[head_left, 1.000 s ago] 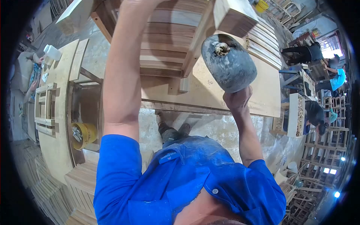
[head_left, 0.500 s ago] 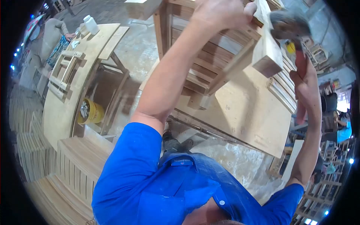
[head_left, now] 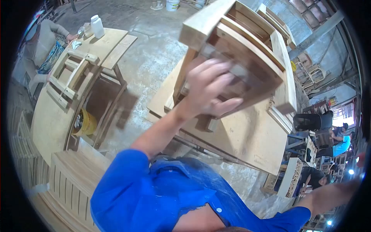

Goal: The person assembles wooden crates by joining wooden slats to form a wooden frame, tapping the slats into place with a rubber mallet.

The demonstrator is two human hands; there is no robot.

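My left hand (head_left: 210, 87), smeared by motion, is in front of a wooden furniture frame (head_left: 253, 65). Its fingers are apart and nothing shows in them. The frame is of pale wood with thick corner posts and a brown inner panel, and stands tilted in view on a plywood-topped bench (head_left: 253, 139). My right arm reaches to the far right edge, where the right hand (head_left: 354, 186) is blurred and largely cut off. A bit of red handle (head_left: 361, 159) shows by it; the mallet's head is out of view.
Another table (head_left: 50, 129) at left bears a small slatted wooden frame (head_left: 69, 79) and a white bottle (head_left: 97, 27), with a person beside it. A yellow bucket (head_left: 87, 123) stands beneath. Slatted wooden pieces (head_left: 73, 170) are stacked at lower left. People work at far right.
My left hand has come off the top of the furniture frame, down and nearer to me. My right hand has swung out to the right with the mallet. The view has shifted.
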